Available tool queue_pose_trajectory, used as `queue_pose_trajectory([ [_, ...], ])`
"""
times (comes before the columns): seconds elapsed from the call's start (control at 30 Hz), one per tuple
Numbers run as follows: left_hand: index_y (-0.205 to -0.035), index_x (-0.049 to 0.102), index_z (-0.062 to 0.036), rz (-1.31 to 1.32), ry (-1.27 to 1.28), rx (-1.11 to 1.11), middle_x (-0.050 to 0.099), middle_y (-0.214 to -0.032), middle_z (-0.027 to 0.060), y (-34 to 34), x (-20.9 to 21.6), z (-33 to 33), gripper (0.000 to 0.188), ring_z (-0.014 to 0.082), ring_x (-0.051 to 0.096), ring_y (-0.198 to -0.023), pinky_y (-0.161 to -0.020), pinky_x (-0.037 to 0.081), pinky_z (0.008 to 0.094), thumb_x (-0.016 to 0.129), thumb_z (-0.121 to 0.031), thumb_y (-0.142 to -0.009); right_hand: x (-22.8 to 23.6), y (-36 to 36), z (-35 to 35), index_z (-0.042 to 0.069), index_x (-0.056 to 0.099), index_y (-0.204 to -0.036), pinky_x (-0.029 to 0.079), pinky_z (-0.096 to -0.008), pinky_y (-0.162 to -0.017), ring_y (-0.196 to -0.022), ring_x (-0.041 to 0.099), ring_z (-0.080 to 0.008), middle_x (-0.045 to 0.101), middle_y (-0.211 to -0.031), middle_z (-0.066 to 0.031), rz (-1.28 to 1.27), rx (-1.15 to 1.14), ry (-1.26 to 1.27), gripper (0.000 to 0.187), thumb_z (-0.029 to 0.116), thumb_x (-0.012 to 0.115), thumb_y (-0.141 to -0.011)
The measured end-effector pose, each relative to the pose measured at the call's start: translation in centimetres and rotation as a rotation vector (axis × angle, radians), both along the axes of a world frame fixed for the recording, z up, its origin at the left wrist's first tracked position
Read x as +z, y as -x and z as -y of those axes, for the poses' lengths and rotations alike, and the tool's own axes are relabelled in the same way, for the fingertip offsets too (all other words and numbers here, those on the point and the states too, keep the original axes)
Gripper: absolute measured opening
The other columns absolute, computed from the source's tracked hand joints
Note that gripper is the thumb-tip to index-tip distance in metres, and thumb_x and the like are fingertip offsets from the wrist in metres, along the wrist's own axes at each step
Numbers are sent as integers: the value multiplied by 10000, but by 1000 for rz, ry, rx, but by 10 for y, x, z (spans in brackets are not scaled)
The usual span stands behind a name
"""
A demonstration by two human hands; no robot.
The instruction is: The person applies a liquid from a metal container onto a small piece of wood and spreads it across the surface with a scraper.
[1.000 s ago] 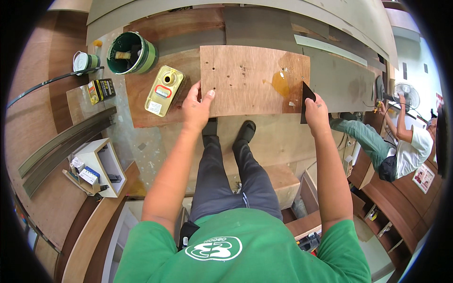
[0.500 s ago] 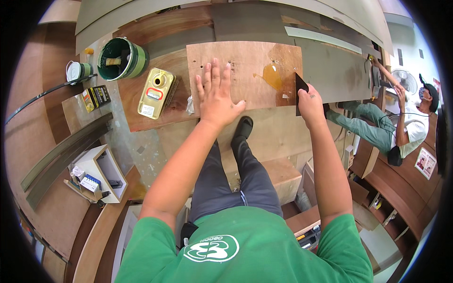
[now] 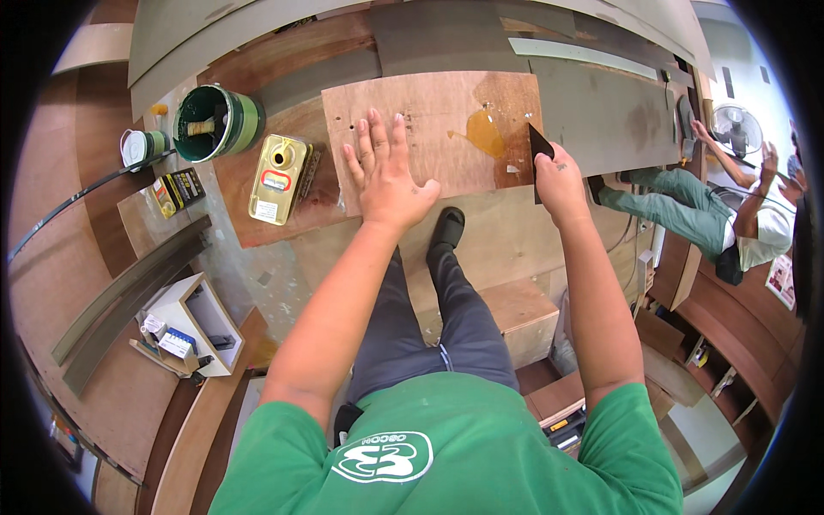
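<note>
My left hand lies spread on the left part of a pale wooden board, fingers pointing away from me. In my right hand is a dark, flat spreader, held at the board's right edge. An amber puddle of glue sits on the board between my hands, nearer the right one. The wood around and behind the puddle looks darker and wet. Left of the board stands a gold rectangular can with an open round spout and a red-rimmed handle area.
A green bucket with a brush inside stands at the far left, beside a small white-lidded tub and a black-and-yellow box. A white open cabinet box lies lower left. At right sits another person, arms raised, near a fan.
The view has shifted slightly. My hands keep nearly the same places on the board and spreader. The other person at right has moved their arms and leaned farther toward the picture's edge.
</note>
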State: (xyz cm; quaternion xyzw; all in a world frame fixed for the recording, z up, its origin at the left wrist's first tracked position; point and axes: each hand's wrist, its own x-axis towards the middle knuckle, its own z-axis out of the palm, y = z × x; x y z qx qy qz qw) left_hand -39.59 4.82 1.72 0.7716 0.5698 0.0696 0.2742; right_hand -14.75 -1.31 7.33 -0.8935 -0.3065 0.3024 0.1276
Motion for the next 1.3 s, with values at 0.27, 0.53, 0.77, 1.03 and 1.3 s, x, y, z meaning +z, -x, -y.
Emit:
queue_pose_trajectory([
  [0.27,-1606,178,-176,20,-1,-7,41,-1683,159,2,-3,-1,1102,329,5,-1555,-1227,-33,530,747,-422,-694,8,7,-4,8,623,-1129,472,-468,-925,-1053,598,-455,661,-1090,-265,-24,-13,12,341,213,450,-919],
  [0.53,-1611,141,-173,20,-30,-61,14,-1685,150,5,-3,2,1123,332,-32,-1554,-1222,-60,532,762,-465,-723,11,12,-4,36,642,-1129,482,-465,-912,-1034,612,-439,668,-1077,-247,5,23,-29,320,199,457,-926],
  [0.77,-1584,241,-157,97,-36,-72,112,-1673,159,9,0,-2,1008,355,76,-1540,-1215,6,558,754,-440,-765,7,13,-3,-20,644,-1137,483,-471,-944,-1069,611,-430,659,-1112,-264,132,144,-29,351,192,471,-918],
  [1.03,-1539,308,-80,204,-253,342,309,-1592,208,65,-44,-33,935,404,288,-1451,-1180,177,541,737,-444,-792,13,62,-12,-35,641,-1189,501,-463,-942,-1062,610,-424,645,-1162,-248,188,378,-54,375,155,514,-892],
  [1.3,-1515,318,3,336,-76,435,367,-1540,263,65,-52,-30,927,412,331,-1434,-1185,248,477,735,-433,-810,23,52,-32,-20,655,-1122,495,-473,-897,-979,637,-433,678,-1007,-267,8,207,-142,337,154,487,-887],
])
